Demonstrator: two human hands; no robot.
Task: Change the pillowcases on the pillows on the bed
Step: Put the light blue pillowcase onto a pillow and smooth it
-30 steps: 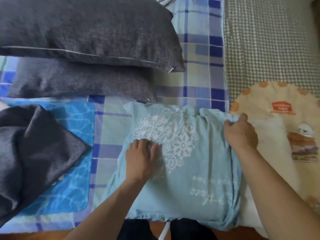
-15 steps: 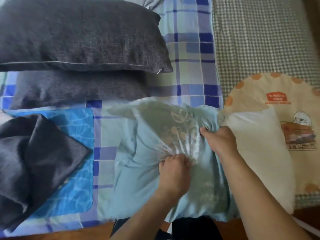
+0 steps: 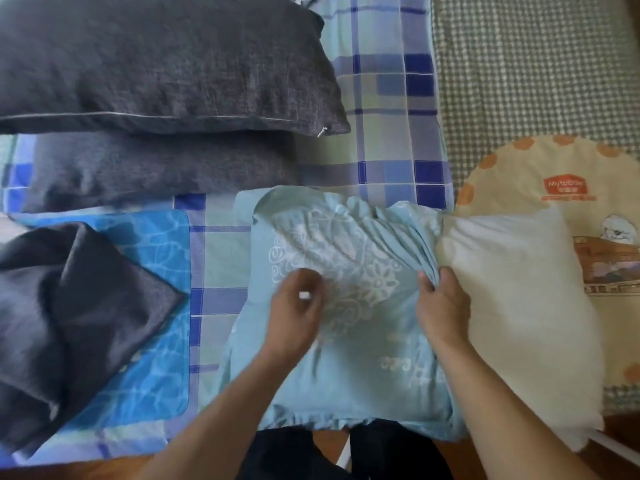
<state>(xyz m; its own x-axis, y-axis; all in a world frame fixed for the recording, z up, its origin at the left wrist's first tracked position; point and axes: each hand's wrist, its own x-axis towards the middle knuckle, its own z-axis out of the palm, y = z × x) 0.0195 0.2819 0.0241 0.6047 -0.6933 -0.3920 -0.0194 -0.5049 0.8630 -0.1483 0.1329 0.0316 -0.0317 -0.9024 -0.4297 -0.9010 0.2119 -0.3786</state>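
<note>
Red label [image 3: 566, 186] on cream mat [image 3: 519, 174], far right: white brand word, approx "Mytobow", not sure. Pale blue pillowcase [image 3: 346, 358]: white print lettering, upside down, too blurred to read.

**Bed in soft daylight, wooden floor below**

Blue-and-green plaid sheet [image 3: 388, 98] spread across the bed, green-and-white checked cover [image 3: 533, 64] alongside at right. Bright blue water-print mat [image 3: 156, 358] lying at left. Strip of reddish-brown wooden floor [image 3: 69, 471] along the near edge. Even, diffuse light throughout.
</note>
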